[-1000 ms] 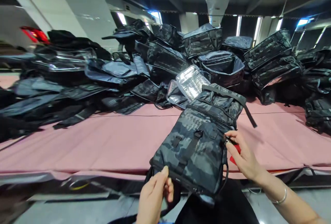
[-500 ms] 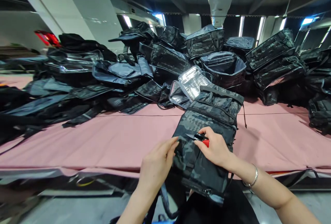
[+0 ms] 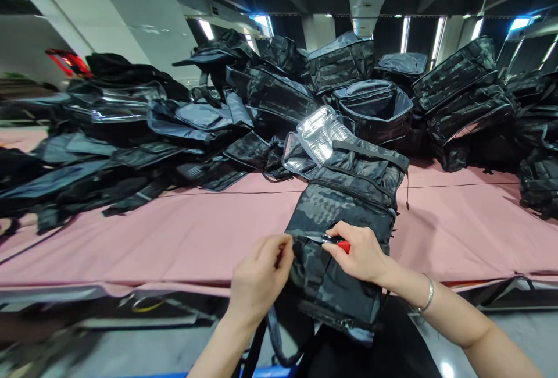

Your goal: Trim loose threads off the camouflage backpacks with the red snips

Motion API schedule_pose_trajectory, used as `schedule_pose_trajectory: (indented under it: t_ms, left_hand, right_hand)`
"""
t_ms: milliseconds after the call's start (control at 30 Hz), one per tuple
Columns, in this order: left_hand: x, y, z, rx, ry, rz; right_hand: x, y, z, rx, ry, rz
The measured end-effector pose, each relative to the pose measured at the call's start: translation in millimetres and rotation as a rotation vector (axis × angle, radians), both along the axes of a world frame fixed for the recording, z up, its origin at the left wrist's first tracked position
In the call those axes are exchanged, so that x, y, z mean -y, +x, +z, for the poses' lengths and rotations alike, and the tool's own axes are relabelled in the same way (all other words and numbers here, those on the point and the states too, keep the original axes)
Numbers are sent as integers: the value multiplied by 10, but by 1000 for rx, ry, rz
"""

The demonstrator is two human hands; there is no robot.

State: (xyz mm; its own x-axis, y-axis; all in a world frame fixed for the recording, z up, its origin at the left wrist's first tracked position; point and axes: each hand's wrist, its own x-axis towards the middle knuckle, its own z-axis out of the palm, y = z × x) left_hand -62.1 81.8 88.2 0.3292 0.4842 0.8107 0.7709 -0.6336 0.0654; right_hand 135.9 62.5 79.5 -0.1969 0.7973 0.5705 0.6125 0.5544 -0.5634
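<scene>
A dark camouflage bag (image 3: 349,209) lies lengthwise on the pink table (image 3: 174,238), its near end hanging over the front edge. My right hand (image 3: 360,253) rests on the bag's front and holds small red-handled snips (image 3: 333,242), blades pointing left. My left hand (image 3: 259,279) pinches the bag's fabric at its left edge, right beside the snips' tips. A bracelet sits on my right wrist.
A big heap of dark camouflage and grey bags (image 3: 270,99) fills the back of the table from left to right; one shows a silver foil lining (image 3: 320,132). Straps hang below the table's front edge. A white pillar (image 3: 131,11) stands at the back left.
The bag was turned and pulled closer. My left hand rose from the bag's near bottom edge to its left side. My right hand brought the snips from the right edge onto the bag's front.
</scene>
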Motion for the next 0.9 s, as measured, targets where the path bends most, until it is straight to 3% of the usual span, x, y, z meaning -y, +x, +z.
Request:
schedule_pose_trajectory:
  t_ms: [100, 167, 567, 633, 767, 833, 900]
  left_hand:
    - [9, -37, -107, 283, -200, -17]
    - [28, -34, -162, 363, -225, -16]
    - [115, 39, -156, 382, -154, -28]
    - [146, 17, -140, 550, -248, -113]
    - [186, -118, -106, 897, -501, -453]
    - [170, -207, -107, 813, -551, -420]
    - [140, -277, -119, 571, -524, -256]
  right_hand:
    - [10, -15, -12, 37, 22, 10]
    - [18, -35, -12, 81, 29, 0]
    - [-53, -154, -37, 288, 83, -20]
    - [-49, -139, -46, 203, 90, 4]
    - [-29, -100, -43, -2, 104, -18]
    - [-19, -87, -35, -52, 103, -30]
    - [-9, -84, -29, -68, 92, -30]
